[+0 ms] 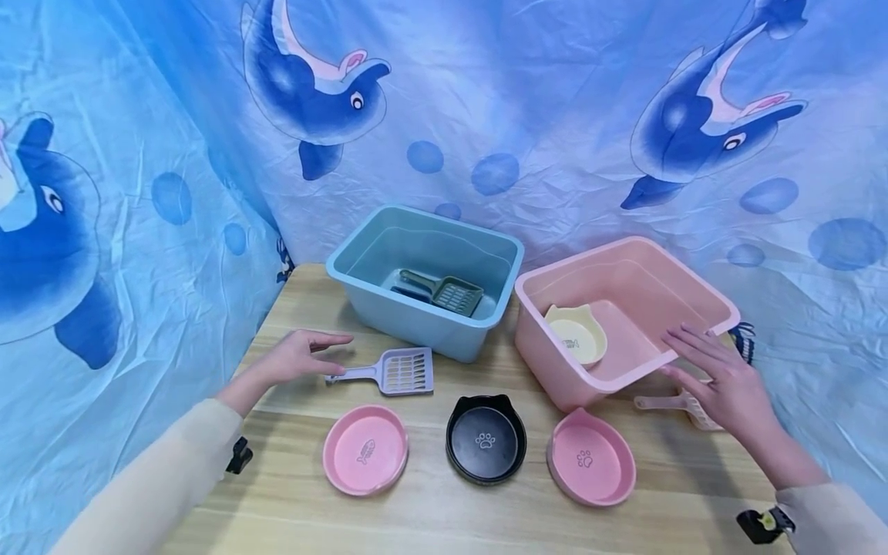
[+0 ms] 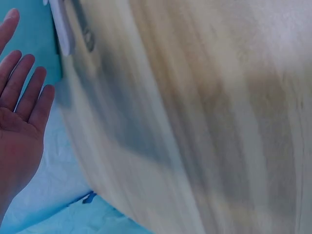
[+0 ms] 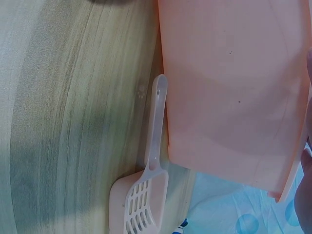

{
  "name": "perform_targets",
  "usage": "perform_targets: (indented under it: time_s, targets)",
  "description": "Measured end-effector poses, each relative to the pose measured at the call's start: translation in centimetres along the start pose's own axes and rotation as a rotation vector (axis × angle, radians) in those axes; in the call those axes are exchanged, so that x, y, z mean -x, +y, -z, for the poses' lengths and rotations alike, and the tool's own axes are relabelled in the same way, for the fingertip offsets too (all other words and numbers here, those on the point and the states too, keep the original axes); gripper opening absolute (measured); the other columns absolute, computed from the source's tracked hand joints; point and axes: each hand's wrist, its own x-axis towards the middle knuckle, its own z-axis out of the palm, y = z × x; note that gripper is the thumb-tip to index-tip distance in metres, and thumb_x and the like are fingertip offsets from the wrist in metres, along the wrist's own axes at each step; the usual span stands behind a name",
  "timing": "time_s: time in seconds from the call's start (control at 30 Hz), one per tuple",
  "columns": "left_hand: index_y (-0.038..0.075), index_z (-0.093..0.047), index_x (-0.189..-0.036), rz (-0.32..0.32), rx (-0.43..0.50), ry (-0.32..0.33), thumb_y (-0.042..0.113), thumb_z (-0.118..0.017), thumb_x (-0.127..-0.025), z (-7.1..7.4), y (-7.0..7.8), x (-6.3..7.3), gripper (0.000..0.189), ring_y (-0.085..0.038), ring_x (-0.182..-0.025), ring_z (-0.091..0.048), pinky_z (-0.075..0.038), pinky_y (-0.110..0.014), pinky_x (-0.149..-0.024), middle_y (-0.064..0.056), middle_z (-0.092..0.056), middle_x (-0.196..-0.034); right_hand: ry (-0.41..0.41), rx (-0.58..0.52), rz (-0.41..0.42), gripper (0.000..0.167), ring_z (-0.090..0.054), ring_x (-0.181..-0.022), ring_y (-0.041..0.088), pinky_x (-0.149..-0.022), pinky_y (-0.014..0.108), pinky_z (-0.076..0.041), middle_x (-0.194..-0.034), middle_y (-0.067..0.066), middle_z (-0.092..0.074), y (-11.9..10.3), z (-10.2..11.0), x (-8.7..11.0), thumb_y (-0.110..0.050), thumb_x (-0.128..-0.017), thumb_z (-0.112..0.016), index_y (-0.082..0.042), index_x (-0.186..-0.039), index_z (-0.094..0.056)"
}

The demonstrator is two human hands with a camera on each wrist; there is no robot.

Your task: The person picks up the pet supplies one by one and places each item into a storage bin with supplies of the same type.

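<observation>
pink tub [image 1: 544, 362], right hand [image 1: 724, 387] outstretched at rim [image 1: 630, 381]

The grip [image 3: 304, 187], cut off by the picture's edge, is at the rim of a pink tub [image 3: 229, 87], whose outer wall spreads to its left. Farther left of the grip, a pale slotted scoop [image 3: 154, 171] lies on the wood-grained bench [image 3: 73, 122], handle end just beside the tub. Below and left of the grip shows spotted blue cloth [image 3: 219, 209].
</observation>
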Motion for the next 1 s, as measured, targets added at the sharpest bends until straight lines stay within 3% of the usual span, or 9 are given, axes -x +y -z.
perform_targets:
  time_s: [0.3, 0.43, 0.6, 1.0]
  targets:
    - [0.011, -0.063, -0.15, 0.044, -0.04, -0.06, 0.033, -0.09, -0.088, -1.5, -0.3, -0.8, 0.072, -0.036, -0.14, -0.059, -0.049, -0.056, -0.115, -0.008, -0.065, -0.149, -0.017, -0.007, -0.01, 0.072, -0.04, -0.149, -0.003, -0.123, 0.012, -0.022, -0.15, -0.004, -0.061, 0.2, -0.2, -0.2, -0.071, -0.098, -0.055, -0.014, -0.138, -0.074]
    - [0.012, -0.063, -0.148, 0.049, -0.092, -0.083, 0.032, -0.091, -0.087, -1.8, -0.1, -1.3, 0.07, -0.036, -0.139, -0.06, -0.049, -0.057, -0.115, -0.008, -0.066, -0.148, -0.014, -0.005, -0.014, 0.074, -0.041, -0.149, -0.002, -0.124, 0.012, -0.023, -0.151, -0.006, -0.06, 0.2, -0.2, -0.2, -0.073, -0.097, -0.053, -0.013, -0.137, -0.075]
    - [0.013, -0.068, -0.144, 0.003, -0.183, -0.094, 0.034, -0.093, -0.083, -1.8, 0.4, -1.9, 0.069, -0.036, -0.136, -0.062, -0.049, -0.057, -0.115, -0.009, -0.067, -0.146, -0.013, -0.003, -0.02, 0.079, -0.039, -0.148, -0.006, -0.125, 0.015, -0.024, -0.151, -0.012, -0.057, 0.2, -0.2, -0.2, -0.075, -0.097, -0.05, -0.011, -0.135, -0.076]
    - [0.013, -0.072, -0.139, -0.056, -0.271, -0.112, 0.035, -0.093, -0.084, -2.6, 0.4, -2.4, 0.063, -0.034, -0.13, -0.067, -0.053, -0.055, -0.11, -0.01, -0.072, -0.138, -0.024, -0.008, -0.028, 0.076, -0.042, -0.149, -0.002, -0.125, 0.015, -0.024, -0.15, 0.0, -0.063, 0.2, -0.4, 0.0, -0.074, -0.097, -0.052, -0.014, -0.137, -0.075]
